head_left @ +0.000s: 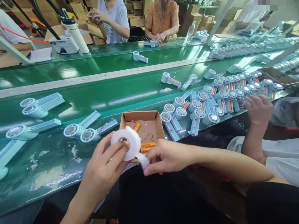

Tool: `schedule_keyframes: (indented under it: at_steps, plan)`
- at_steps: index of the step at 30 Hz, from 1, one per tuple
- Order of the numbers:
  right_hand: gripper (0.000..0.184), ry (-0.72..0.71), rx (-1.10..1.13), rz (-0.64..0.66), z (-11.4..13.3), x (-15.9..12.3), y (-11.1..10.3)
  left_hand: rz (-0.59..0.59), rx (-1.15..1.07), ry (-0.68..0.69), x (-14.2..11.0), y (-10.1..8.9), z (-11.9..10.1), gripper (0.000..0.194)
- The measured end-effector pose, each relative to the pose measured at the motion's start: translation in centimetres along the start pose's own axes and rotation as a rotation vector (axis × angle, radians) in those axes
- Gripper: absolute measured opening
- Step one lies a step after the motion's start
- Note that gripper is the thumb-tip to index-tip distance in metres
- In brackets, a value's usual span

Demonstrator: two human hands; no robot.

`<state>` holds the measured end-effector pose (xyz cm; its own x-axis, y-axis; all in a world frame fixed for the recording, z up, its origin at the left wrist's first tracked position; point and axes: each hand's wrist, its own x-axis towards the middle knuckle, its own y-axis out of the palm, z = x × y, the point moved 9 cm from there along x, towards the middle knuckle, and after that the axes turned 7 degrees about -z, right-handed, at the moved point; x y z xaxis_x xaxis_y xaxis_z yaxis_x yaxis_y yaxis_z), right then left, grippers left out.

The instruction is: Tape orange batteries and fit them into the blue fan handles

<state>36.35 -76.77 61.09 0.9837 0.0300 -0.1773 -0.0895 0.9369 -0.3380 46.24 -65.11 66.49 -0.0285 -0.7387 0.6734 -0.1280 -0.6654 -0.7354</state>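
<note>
My left hand grips a white roll of foam tape, fingers curled around its rim. My right hand pinches the loose end of that tape just below the roll. Behind both hands sits a small open cardboard box holding orange cylindrical batteries with thin wires.
Light-blue fan housings lie along the green conveyor belt, with a dense group at the right. A co-worker's hand reaches into that group. Two people stand across the belt. A white machine is at the far left.
</note>
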Motion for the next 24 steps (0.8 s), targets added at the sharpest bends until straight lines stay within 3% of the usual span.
schedule_keyframes:
  at_steps: [4,5,6,8,10,11,14,16,21,24]
  plan:
    - [0.035,-0.236,0.006,0.495,2.5,-0.1,5.2,-0.073,0.032,-0.222,-3.7,-1.5,1.8,0.022]
    - [0.028,-0.257,-0.038,0.583,2.4,0.2,5.2,-0.069,0.048,-0.255,-4.5,-1.5,2.1,0.021]
    - [0.020,-0.260,-0.114,0.566,1.9,1.3,4.2,-0.059,0.065,-0.264,-5.2,-1.5,2.1,0.021]
    - [0.013,-0.240,-0.377,0.272,0.8,5.3,0.1,-0.037,0.095,-0.241,-5.8,-1.3,1.8,0.023]
    - [0.018,-0.222,-0.740,-0.066,-0.1,8.8,-4.0,-0.015,0.097,-0.212,-5.7,-0.8,1.2,0.026]
    - [0.018,-0.210,-0.913,-0.132,-0.7,10.0,-4.9,-0.004,0.090,-0.201,-5.4,-0.6,1.0,0.027]
    - [0.014,-0.199,-1.194,-0.050,-3.1,11.7,-4.4,0.030,0.050,-0.164,-4.4,0.1,0.2,0.028]
    - [0.016,-0.250,-1.184,-0.093,-3.3,10.7,-4.4,0.048,0.025,-0.127,-3.8,0.3,-0.2,0.028]
    - [0.017,-0.476,-0.794,-0.629,0.8,2.7,-8.2,0.127,-0.057,-0.038,-3.0,0.8,-1.0,0.034]
    - [0.012,-0.654,-0.663,-0.672,2.9,-0.8,-7.1,0.192,-0.098,0.041,-2.3,1.2,-2.1,0.038]
